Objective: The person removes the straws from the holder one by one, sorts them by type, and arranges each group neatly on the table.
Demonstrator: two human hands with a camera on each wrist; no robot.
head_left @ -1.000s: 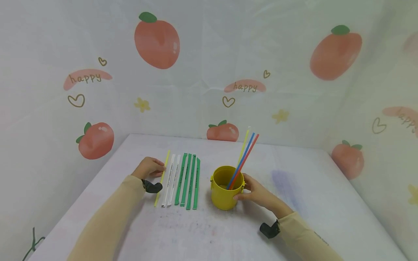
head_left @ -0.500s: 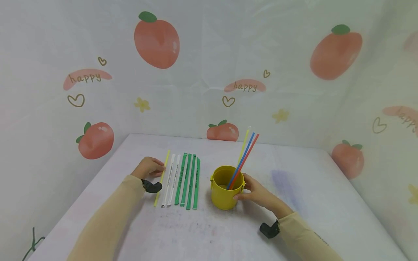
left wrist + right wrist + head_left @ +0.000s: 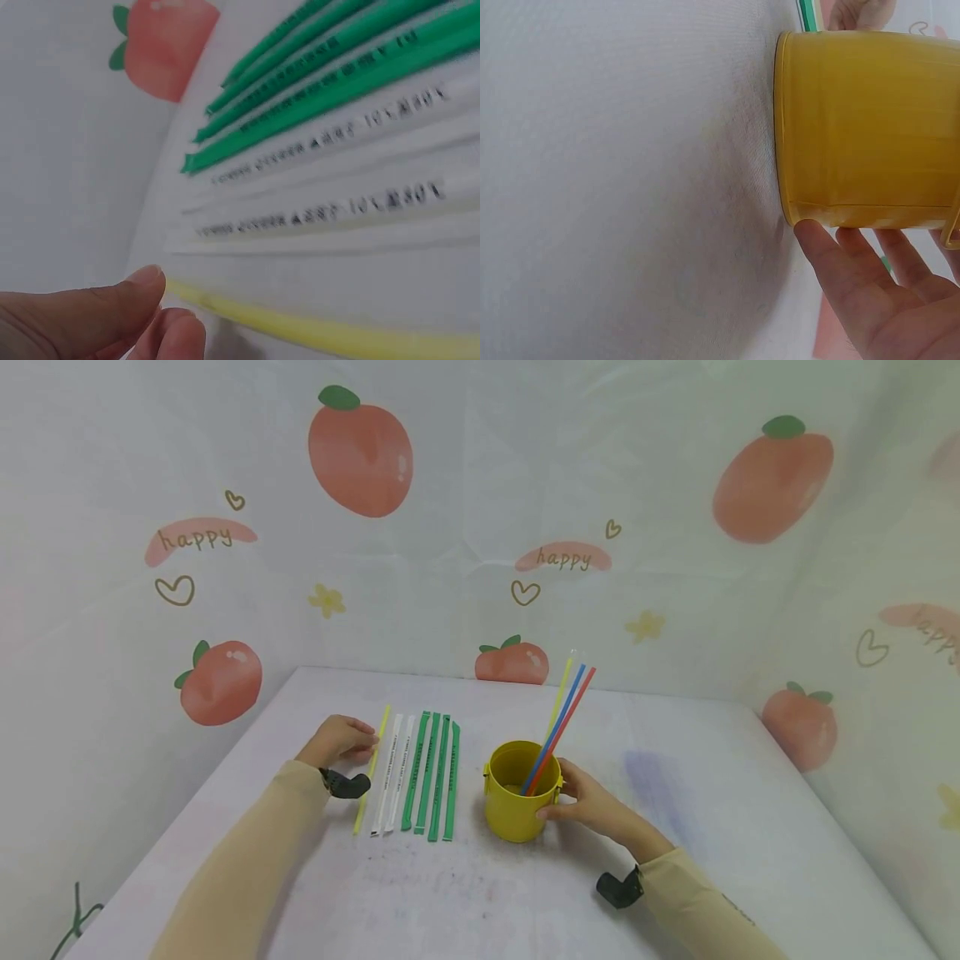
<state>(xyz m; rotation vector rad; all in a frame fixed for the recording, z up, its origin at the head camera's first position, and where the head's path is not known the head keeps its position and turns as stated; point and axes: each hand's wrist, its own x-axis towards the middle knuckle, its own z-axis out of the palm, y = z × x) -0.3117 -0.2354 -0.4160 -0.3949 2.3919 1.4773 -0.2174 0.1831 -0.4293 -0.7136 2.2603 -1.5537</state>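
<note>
A yellow bucket (image 3: pixel 517 814) stands on the table with three straws leaning in it: one yellow (image 3: pixel 561 697), one blue (image 3: pixel 574 689) and one red (image 3: pixel 587 687). My right hand (image 3: pixel 588 802) holds the bucket's right side, thumb in front and fingers behind. In the right wrist view its fingertips (image 3: pixel 808 234) lie along the yellow wall. My left hand (image 3: pixel 345 742) is at a yellow straw (image 3: pixel 364 806) lying on the table. In the left wrist view the left thumb (image 3: pixel 139 289) overlaps the far end of that straw.
Right of the loose yellow straw lie two white wrapped straws (image 3: pixel 393 777) and several green wrapped straws (image 3: pixel 431 777) in a row. The bucket stands to their right. A patterned cloth (image 3: pixel 442 527) hangs behind the table (image 3: pixel 675 752).
My left hand has shifted slightly up and to the left, while the loose yellow straw stays in place. My right hand and the bucket have not moved.
</note>
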